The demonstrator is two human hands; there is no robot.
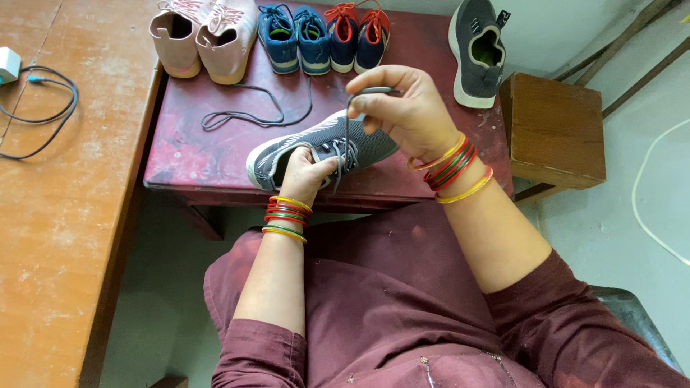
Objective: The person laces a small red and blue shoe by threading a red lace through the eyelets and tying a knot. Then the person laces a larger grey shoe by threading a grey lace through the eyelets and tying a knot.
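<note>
Lying on its side near the front edge of a low dark-red surface (pixel 187 154), a grey knit sneaker (pixel 320 151) is seen from the head camera being laced by a seated person in maroon clothing. The shoe is steadied by the left hand (pixel 305 174), whose fingers (pixel 325 167) are closed against its upper beside the eyelets. A grey lace (pixel 346 133) is drawn up taut from the eyelets to the right hand (pixel 406 108), raised above the shoe, where the lace's end is pinched between thumb and forefinger, the fingers (pixel 377 77) clamped together on it. Red, green and yellow bangles (pixel 453 167) are worn on both wrists. A second, loose grey lace (pixel 248 115) is left curled on the surface behind the shoe, well apart from both hands. Along the far edge a row of footwear is lined up: a pair of pink sneakers (pixel 205 36), a pair of blue shoes (pixel 293 37) just beside them, and a pair of navy shoes with red laces (pixel 358 32) next in line. The matching grey sneaker (pixel 478 50), unlaced, is stood at the far right corner. A small wooden stool (pixel 555 129) is placed to the right of the surface, and a larger wooden table (pixel 57 215) carrying a white charger (pixel 8 65) and a dark cable (pixel 43 108) is seen to the left.
</note>
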